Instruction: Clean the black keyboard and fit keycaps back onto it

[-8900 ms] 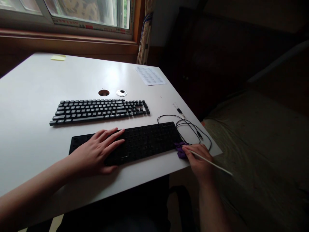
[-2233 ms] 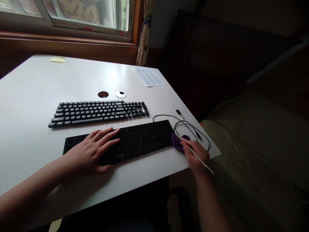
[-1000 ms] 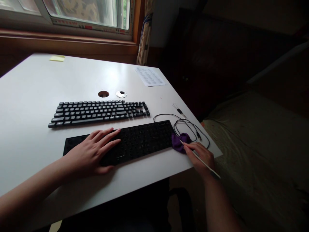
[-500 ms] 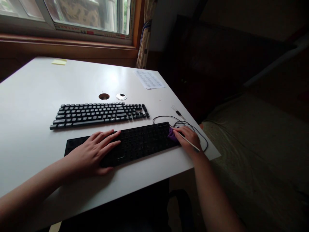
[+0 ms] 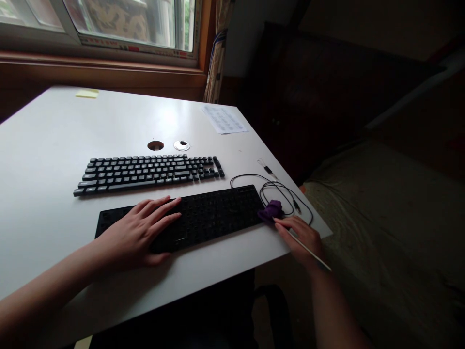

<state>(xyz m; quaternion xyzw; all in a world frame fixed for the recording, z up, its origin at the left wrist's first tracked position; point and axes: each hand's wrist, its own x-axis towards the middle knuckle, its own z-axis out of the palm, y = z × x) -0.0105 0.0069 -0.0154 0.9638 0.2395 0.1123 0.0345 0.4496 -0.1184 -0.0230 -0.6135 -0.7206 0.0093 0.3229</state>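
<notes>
My left hand lies spread over the left part of a black keyboard base, thumb along its near edge. The base shows dark sockets and no keycaps. At its right end, my right hand is closed around a thin pale stick that slants back over the wrist. A bunched purple cloth sits at the stick's tip, by the base's right corner. I cannot tell whether the fingers grip the cloth too. Behind the base, loose black keycaps lie set out in keyboard order.
A black cable with a plug loops at the right, near a small wire-ended tool. Printed sheets, a yellow sticky note, a cable hole and its round cover are on the white desk.
My right hand has moved right and toward me with the stick. The purple cloth has shifted from the base's upper right to its right edge. My left hand has stayed put.
</notes>
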